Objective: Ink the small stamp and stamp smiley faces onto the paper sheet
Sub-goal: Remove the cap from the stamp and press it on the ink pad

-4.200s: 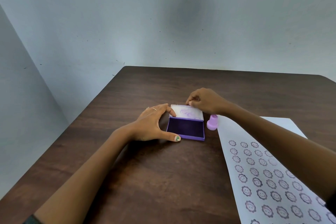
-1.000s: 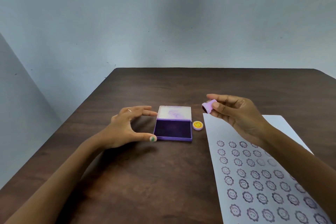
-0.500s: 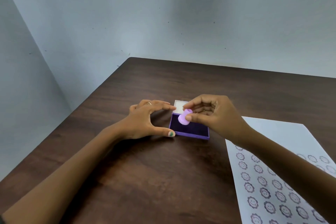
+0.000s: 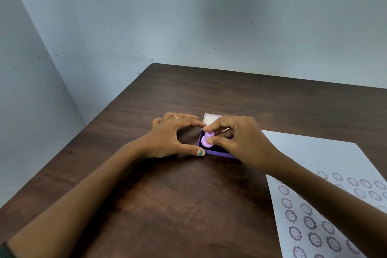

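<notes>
My right hand (image 4: 236, 140) pinches the small lilac stamp (image 4: 206, 140) and holds it down on the dark pad of the open purple ink pad (image 4: 219, 154). The pad's white lid (image 4: 210, 118) stands open behind my fingers. My left hand (image 4: 171, 137) braces the ink pad's left side, thumb at the front corner and forefinger at the back. The white paper sheet (image 4: 310, 157) lies to the right, with rows of purple smiley prints (image 4: 310, 222) on its near part; my right forearm crosses it.
The dark wooden table (image 4: 167, 205) stands in a corner, with pale walls behind and to the left. Its left edge runs diagonally close to my left forearm. The stamp's yellow cap is hidden behind my right hand.
My right hand carried the stamp from above the paper over to the ink pad and lowered it onto the pad. My left hand closed in on the pad's left side.
</notes>
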Demonstrator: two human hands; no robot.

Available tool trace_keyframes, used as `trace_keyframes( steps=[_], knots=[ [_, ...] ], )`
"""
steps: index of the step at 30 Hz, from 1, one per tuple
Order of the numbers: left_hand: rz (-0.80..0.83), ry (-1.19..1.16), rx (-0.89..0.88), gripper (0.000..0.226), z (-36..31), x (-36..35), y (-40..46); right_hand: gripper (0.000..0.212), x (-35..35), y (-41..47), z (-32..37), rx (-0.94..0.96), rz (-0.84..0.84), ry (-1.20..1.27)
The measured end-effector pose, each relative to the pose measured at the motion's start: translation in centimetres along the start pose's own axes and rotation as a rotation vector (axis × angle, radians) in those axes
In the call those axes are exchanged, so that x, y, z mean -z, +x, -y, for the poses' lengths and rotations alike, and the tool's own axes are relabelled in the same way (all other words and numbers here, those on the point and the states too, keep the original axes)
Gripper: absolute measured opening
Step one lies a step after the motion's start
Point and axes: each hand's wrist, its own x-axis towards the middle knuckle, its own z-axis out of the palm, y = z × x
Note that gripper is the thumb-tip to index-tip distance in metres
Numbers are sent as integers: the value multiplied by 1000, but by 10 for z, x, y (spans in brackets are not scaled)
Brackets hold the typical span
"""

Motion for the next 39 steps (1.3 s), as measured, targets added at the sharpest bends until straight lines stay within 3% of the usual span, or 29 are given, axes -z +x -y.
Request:
trace_keyframes(
  steps=[14,20,26,30,35,39],
  knots=[
    [-20,-12,-8,51,-3,-1,1,17,-5,4,9,127,80,-239],
    [-25,-6,-5,55,-3,-1,1,18,3,11,3,-12,51,-52],
    [-25,-15,-13,52,-3,-1,0,19,-12,-7,8,126,8,-220],
    [-25,3,-7,55,-3,-1,1,21,-4,-1,3,-27,-88,-24],
    [-16,-21,-14,53,-3,-1,0,19,-14,-13,15,205,34,-305],
    [-28,-10,-7,55,-2,-2,1,20,-6,-1,8,-33,-78,-44]
  ],
)
